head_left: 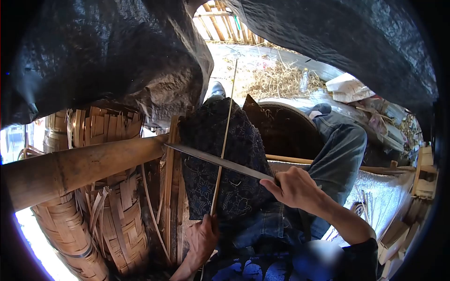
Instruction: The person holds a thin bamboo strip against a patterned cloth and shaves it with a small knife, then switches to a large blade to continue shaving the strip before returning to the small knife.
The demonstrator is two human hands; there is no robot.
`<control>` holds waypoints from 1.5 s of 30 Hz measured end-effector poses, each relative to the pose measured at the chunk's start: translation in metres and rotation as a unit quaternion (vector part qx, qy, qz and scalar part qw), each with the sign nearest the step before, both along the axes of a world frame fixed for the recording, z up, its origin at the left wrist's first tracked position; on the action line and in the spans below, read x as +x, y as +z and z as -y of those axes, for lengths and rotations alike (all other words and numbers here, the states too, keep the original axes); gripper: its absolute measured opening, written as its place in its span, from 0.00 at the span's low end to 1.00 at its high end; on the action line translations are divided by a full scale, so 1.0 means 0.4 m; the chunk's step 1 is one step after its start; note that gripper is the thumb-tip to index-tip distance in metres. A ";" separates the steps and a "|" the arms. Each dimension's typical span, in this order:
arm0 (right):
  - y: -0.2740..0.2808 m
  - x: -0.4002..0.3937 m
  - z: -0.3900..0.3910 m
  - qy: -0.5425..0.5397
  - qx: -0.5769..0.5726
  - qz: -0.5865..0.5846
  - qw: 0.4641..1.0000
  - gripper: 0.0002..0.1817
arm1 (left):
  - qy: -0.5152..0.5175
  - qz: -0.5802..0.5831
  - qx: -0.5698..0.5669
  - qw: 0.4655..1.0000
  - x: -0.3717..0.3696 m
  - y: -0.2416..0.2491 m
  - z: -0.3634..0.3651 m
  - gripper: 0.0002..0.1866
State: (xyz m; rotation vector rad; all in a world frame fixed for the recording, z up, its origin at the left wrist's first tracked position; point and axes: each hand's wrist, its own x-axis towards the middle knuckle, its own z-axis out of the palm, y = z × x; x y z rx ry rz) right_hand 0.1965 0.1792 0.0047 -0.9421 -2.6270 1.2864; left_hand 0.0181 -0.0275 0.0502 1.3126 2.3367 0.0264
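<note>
My right hand (296, 187) is wrapped round the handle of a long knife (243, 169), its blade reaching left towards the end of a thick bamboo pole (93, 164). Below, my left hand (203, 236) grips the lower end of a thin bamboo strip (228, 124). The strip runs up and away from me, and the blade crosses it about midway; whether they touch is hard to tell. Beneath both lies a dark patterned cloth (201, 180) over my lap.
Woven bamboo baskets (122, 229) stand at the left. Dark plastic sheeting (108, 51) hangs above. A round dark container (290, 126) is beyond my lap. Further off are straw (276, 79), a clear bottle (304, 80) and a white sack (348, 88). Wood blocks (393, 239) are at the right.
</note>
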 end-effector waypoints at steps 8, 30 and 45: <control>-0.086 -0.079 -0.187 -0.007 0.149 0.150 0.977 0.35 | 0.022 -0.012 -0.008 1.000 0.021 0.017 0.056 0.13; 0.001 0.631 0.335 -0.675 -0.155 0.051 0.720 0.20 | 0.311 0.377 0.045 0.871 -0.018 -0.075 0.015 0.23; -0.233 0.747 0.872 -0.709 0.048 0.218 0.669 0.16 | 0.250 0.415 0.047 0.873 -0.058 -0.095 0.009 0.23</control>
